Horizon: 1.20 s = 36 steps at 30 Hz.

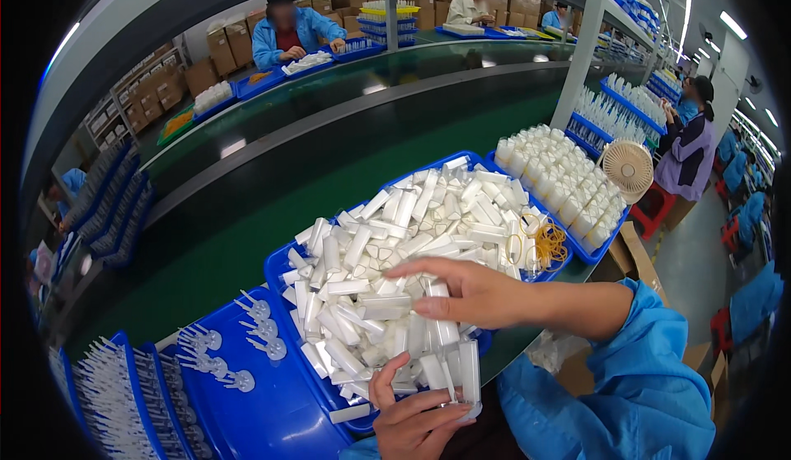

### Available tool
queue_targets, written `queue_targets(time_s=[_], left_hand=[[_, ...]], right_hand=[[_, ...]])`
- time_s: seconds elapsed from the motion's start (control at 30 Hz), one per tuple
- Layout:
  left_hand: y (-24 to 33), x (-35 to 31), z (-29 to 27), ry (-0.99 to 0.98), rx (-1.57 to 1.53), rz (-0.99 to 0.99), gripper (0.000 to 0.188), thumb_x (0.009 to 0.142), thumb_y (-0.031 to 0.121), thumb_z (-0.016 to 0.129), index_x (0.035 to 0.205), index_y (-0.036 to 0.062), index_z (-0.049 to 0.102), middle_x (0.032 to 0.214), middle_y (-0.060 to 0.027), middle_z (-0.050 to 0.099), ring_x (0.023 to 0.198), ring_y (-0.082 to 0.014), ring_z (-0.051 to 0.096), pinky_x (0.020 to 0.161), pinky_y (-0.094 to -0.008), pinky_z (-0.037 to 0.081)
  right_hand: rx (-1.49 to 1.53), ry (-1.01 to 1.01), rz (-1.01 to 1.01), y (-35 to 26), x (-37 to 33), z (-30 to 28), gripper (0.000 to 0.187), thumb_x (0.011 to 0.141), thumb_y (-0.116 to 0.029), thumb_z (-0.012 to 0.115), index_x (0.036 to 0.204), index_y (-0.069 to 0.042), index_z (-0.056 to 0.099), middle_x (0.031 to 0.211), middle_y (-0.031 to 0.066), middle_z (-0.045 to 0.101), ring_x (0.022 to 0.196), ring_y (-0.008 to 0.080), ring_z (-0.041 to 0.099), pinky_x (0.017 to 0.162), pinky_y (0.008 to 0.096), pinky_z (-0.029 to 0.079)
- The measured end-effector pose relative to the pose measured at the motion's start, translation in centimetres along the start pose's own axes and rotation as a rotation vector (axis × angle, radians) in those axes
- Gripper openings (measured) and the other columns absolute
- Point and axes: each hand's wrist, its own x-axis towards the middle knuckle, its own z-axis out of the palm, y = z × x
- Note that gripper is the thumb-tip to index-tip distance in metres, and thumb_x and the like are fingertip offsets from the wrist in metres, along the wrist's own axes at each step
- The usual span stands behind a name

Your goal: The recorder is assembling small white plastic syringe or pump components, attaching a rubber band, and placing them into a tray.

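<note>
My left hand [422,417] is curled around a clear plastic holder [471,410] near the lower middle. White rectangular pieces [469,368] stand upright in that holder, side by side. Over the pile of white and clear plastic pieces [354,246], my right hand [474,291] reaches in from the right. Its index finger stretches out to the left with the thumb below and apart, and nothing shows between them. The pile fills a large blue tray [273,272]. A bunch of yellow rubber bands [549,244] lies at the pile's right side.
Behind, a blue tray [614,233] holds rows of bundled white pieces and a beige fan [627,169]. At the left, another blue tray [284,410] carries several spiked clear parts [265,328], beside stacked trays [124,402]. Across the green conveyor [247,213] sits a co-worker [288,36].
</note>
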Motion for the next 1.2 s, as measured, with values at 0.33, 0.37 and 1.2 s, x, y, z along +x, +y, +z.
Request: queue_targets(time_s=[0.33,0.37,1.2], left_hand=[[-0.2,0.3,0.1,-0.072,0.045,0.018,0.012,0.062,0.013,0.073,0.073,0.0099,0.069,0.074,-0.0056,0.064,0.096,-0.0328,0.054,0.094,-0.0458,0.032],[-0.3,0.2,0.1,-0.106,0.054,0.009,0.012,0.062,0.013,0.073,0.073,0.0102,0.069,0.074,-0.0057,0.064,0.096,-0.0329,0.054,0.095,-0.046,0.032],[-2.1,-2.6,2.9,0.057,-0.102,-0.132,0.082,0.057,0.025,0.085,0.122,0.0081,0.038,0.108,-0.0123,0.046,0.107,-0.0308,0.044,0.092,-0.0449,0.036]], right_hand=[[-0.061,-0.14,0.162,-1.0,-2.0,-1.0,0.026,0.092,-0.03,0.05,0.105,-0.008,0.049,0.082,0.0038,0.056,0.073,0.0107,0.051,0.062,0.0273,0.043],[-0.257,-0.117,0.025,-0.9,-2.2,-1.1,0.024,0.092,-0.029,0.049,0.103,-0.008,0.048,0.081,0.0052,0.056,0.071,0.0129,0.051,0.062,0.0283,0.043],[-0.473,-0.369,-0.309,-1.6,-6.6,0.0,0.012,0.09,-0.021,0.047,0.09,-0.01,0.048,0.085,0.0067,0.056,0.078,0.024,0.051,0.079,0.0357,0.029]])
